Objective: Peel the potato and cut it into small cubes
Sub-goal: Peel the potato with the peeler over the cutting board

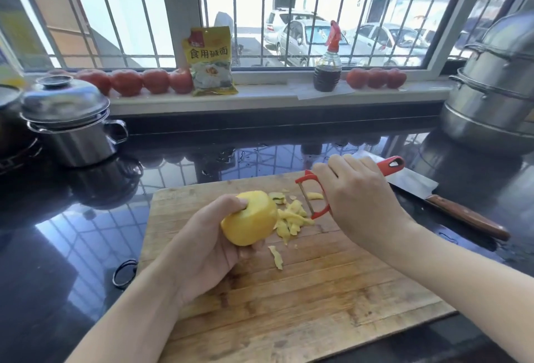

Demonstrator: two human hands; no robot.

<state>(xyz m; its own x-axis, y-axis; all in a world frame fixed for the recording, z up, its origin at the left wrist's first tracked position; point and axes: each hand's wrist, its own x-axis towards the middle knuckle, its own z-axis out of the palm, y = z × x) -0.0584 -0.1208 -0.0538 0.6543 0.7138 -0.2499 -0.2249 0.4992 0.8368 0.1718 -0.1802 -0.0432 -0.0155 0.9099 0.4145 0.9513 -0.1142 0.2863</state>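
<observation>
1. The peeling step was in hand. The left hand [213, 247] held the potato [250, 218] just above the cutting board [289, 299], its fingers [231, 203] curled round the far side and the thumb under it.
2. The side of the potato that showed was bare yellow flesh; whether skin remained on the hidden side could not be told.
3. The right hand [355, 197] gripped the red peeler [313, 197], fingers clenched round its handle, the blade held just beside the potato and apart from it, over the heap of peelings [290, 218].
4. By my judgement, the next move called for turning the potato in the left hand to check the hidden side, then either another stroke of the peeler or setting it down and reaching for the cleaver [450, 203].
5. The cleaver lay on the dark desk [72, 247] just beyond the board's right far corner, handle toward the person, within easy reach of the right hand.
6. The near half of the board lay free for cutting, though the peelings sat near the middle of the far half and would likely need sweeping aside first.
7. A lidded steel pot [72, 128] stood well apart at far left, and a stacked steamer [497, 88] at far right, so both arms had open room to either side.
8. The board's near right corner stood close to the edge of the desk, which called for care when pressing down there.
</observation>
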